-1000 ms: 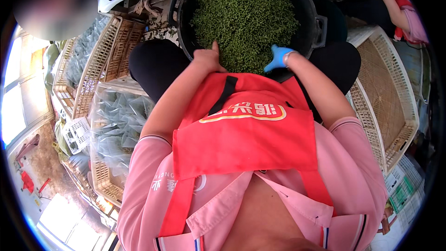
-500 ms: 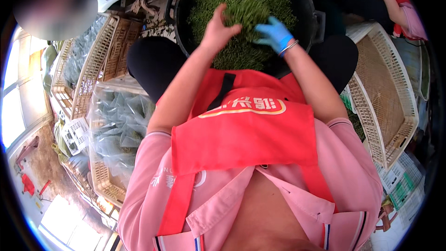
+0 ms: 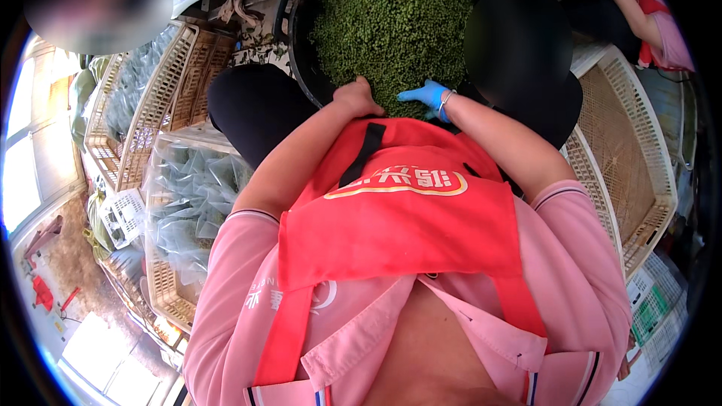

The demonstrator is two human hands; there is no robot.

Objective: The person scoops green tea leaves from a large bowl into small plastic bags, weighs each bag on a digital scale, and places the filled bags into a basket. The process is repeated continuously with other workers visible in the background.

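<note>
Bare left hand (image 3: 356,98) and blue-gloved right hand (image 3: 427,95) sit, seemingly mid-scoop, in small green berries (image 3: 387,22) heaped inside a black tub (image 3: 301,49), fingers too hidden to tell their closure; lifting would call for cupping.

Taking the tub's (image 3: 301,49) centre as my clock face, I have room to pass above the green heap (image 3: 391,22) between 11 and 1. The left hand (image 3: 356,98) at 7 and the gloved right hand (image 3: 430,96) at 5 leave me a slim gap at 6, the red apron (image 3: 398,237) just behind. The left thigh (image 3: 256,109) blocks 8, the right thigh (image 3: 555,120) 4. A dark blur hides 3.
</note>
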